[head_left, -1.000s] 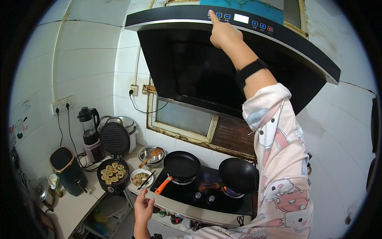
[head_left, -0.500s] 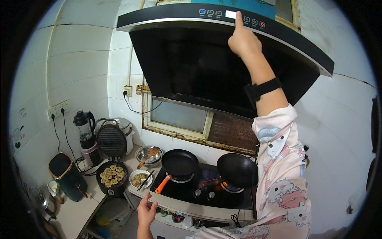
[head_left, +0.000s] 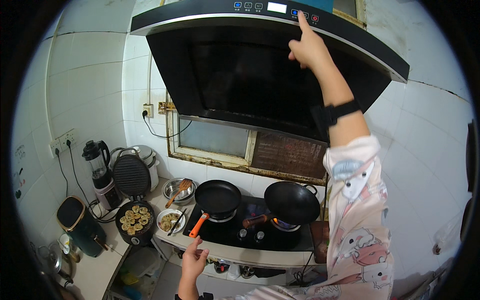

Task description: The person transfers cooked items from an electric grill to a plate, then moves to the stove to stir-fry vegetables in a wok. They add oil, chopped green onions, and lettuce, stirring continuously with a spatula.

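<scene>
My right hand [head_left: 309, 49] is raised to the black range hood [head_left: 220, 75]. Its outstretched index finger meets the control panel [head_left: 276, 8], beside a blue-lit touch key right of the white display. The other fingers are curled and hold nothing. My left hand [head_left: 194, 260] hovers in front of the counter's edge, fingers apart and empty, just below the orange handle of a frying pan [head_left: 218, 196]. That pan sits on the left burner of the black gas hob [head_left: 235, 236]. A wok [head_left: 292, 202] rests on the right burner, where a flame shows.
Left of the hob are a bowl of food with chopsticks [head_left: 170, 220], metal bowls [head_left: 176, 186] under a wooden spatula [head_left: 184, 188], and an open electric griddle [head_left: 131, 176] with several round patties. Farther left stand a blender [head_left: 100, 172] and a dark green appliance [head_left: 82, 227].
My right index finger has moved rightward along the panel, from the display to a key that now glows blue. The view has shifted slightly. My left hand stays low and empty.
</scene>
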Tool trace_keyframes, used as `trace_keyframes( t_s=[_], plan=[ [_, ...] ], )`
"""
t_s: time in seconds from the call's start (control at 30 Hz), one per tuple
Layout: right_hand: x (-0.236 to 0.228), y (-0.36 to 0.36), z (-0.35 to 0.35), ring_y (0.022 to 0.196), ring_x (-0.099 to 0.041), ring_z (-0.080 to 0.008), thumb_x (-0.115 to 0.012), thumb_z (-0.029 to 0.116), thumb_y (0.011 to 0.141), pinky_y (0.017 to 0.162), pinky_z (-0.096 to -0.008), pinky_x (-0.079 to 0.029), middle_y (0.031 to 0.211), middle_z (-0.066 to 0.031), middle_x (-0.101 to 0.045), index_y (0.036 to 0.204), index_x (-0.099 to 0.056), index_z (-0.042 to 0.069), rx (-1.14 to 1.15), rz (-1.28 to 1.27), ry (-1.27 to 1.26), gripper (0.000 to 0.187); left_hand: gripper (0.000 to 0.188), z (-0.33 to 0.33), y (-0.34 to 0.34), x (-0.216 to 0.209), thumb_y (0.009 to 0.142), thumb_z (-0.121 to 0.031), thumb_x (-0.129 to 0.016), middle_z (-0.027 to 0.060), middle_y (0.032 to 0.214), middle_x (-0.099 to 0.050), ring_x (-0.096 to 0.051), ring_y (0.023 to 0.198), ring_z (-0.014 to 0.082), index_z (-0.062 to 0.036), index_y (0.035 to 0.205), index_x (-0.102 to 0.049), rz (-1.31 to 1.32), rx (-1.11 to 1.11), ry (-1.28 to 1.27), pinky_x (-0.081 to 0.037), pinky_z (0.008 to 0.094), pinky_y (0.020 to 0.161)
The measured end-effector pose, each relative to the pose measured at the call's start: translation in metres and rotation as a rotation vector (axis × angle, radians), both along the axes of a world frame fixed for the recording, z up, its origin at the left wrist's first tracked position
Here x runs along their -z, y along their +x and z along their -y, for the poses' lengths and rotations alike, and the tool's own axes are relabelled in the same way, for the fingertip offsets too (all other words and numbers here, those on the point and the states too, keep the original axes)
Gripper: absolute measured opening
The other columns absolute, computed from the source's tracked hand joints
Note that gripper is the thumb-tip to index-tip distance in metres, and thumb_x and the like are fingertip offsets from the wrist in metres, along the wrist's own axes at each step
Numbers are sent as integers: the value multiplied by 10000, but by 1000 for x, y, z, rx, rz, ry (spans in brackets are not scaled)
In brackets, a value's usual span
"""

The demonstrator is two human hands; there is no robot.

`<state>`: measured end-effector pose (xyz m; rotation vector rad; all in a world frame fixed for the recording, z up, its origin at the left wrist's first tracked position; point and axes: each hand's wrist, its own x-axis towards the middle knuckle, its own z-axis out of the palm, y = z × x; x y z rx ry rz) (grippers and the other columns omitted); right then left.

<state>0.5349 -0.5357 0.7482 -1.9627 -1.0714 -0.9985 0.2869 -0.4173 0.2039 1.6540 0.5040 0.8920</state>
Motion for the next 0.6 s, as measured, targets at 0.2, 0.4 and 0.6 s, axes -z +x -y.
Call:
trace_keyframes(
  t_s=[0.2, 0.4, 0.6],
  plan=[
    [75, -9, 25, 539, -625, -320, -475, 93, 774, 592, -404, -533, 731, -236, -646, 1487, -36, 119, 33, -48, -170, 838, 541, 10, 7, -3, 816, -68, -676, 168, 1183, -597, -649, 802, 149, -16, 1315, -474, -53, 97, 64, -511, 254, 650],
    [131, -30, 51, 593, -615, -355, -536, 142, 815, 613, -416, -507, 664, -203, -628, 1476, -143, 110, -39, 15, -253, 769, 538, 29, -1, -22, 816, -90, -670, 167, 1149, -613, -649, 752, 166, -27, 1313, -476, -36, 110, 127, -506, 259, 662],
    [248, -93, 65, 492, -585, -145, -597, 85, 843, 502, -259, -437, 561, -115, -584, 909, -675, 1, -523, -234, -117, 133, 493, 68, -48, -44, 838, -139, -643, 174, 1048, -605, -632, 732, 226, -33, 1295, -491, -90, 45, 218, -500, 325, 698]
  ],
)
